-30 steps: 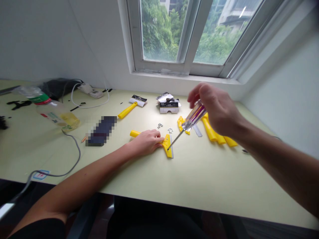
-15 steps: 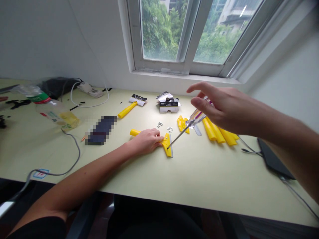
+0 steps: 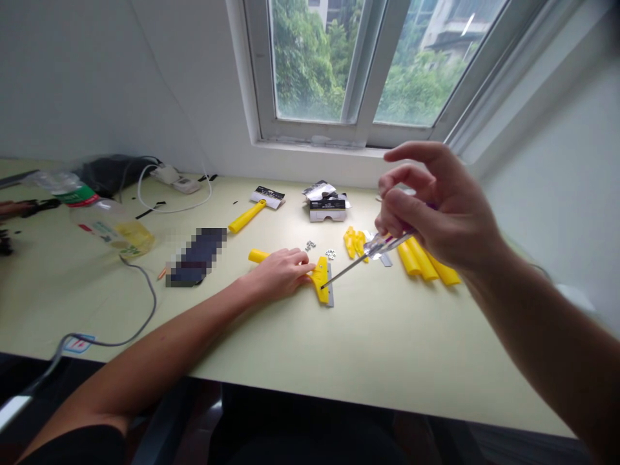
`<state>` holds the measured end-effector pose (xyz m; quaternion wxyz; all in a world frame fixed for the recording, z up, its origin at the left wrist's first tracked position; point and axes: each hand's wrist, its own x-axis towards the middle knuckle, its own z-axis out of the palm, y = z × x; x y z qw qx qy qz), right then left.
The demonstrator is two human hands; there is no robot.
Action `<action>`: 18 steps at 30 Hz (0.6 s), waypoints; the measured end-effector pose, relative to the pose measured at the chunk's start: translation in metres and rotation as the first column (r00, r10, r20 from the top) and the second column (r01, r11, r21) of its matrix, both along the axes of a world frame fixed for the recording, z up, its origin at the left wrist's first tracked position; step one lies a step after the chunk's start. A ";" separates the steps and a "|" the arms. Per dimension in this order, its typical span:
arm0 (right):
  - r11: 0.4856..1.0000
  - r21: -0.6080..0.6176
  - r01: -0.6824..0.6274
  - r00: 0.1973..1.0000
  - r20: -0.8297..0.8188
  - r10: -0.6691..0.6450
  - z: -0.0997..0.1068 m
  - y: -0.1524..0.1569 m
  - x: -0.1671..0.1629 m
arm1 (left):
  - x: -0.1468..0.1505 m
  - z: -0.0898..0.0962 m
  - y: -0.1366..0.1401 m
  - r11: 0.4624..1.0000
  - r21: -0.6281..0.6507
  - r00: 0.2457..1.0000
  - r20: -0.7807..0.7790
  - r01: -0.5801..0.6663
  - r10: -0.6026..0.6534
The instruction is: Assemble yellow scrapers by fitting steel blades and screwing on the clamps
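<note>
Head view: right hand (image 3: 431, 223) closed again round the screwdriver (image 3: 376, 247)

With the head of the yellow scraper (image 3: 318, 275) taken as centre of the clock, a plastic bottle (image 3: 104, 219) was between nine and ten o'clock. Nearer, at nine, was a dark object (image 3: 196, 258), too pixelated for me to name. A second scraper (image 3: 247, 217), with a paper sleeve over its head, lay near ten o'clock. Just beside the centre, also at nine, the left hand (image 3: 281, 274) grasped the yellow scraper near its neck and held it on the table (image 3: 339, 361). One cluster of small metal pieces (image 3: 310, 245) lay just before twelve.

At the centre, the grey blade (image 3: 330, 295) showed more beyond the yellow edge than one second earlier, and its lower end stuck out past the head. I judged from this that the blade was perhaps less firmly seated.

Loose yellow parts (image 3: 357, 243) lay between one and two o'clock. The screwdriver leaned from two o'clock, its tip meeting the scraper head. Half a second before, the right hand had its fingers spread; now they were curled round the handle, with the index finger lifted. Probably this was a fresh grip between two turns, so the turning seemed unfinished. Below this hand, yellow handles (image 3: 426, 263) lay near three o'clock.
</note>
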<state>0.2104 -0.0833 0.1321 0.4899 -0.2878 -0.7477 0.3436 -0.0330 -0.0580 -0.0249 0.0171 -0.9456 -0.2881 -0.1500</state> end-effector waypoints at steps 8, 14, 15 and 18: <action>0.954 0.149 0.260 0.923 -0.328 -0.200 0.026 -0.001 0.011 | -0.005 0.006 0.000 0.999 -0.033 0.999 0.032 0.017 -0.016; 0.975 0.184 0.121 0.891 0.414 -0.189 0.011 -0.005 0.012 | -0.006 0.009 0.001 1.000 -0.005 0.994 0.101 0.030 -0.029; 0.984 0.169 0.063 0.790 0.593 -0.153 0.002 -0.001 0.010 | -0.006 0.010 0.001 1.000 0.003 0.993 0.114 0.025 -0.025; 0.999 0.016 -0.034 0.472 0.882 0.002 -0.034 0.015 0.004 | -0.009 0.012 0.002 1.000 0.021 0.991 0.130 0.001 -0.004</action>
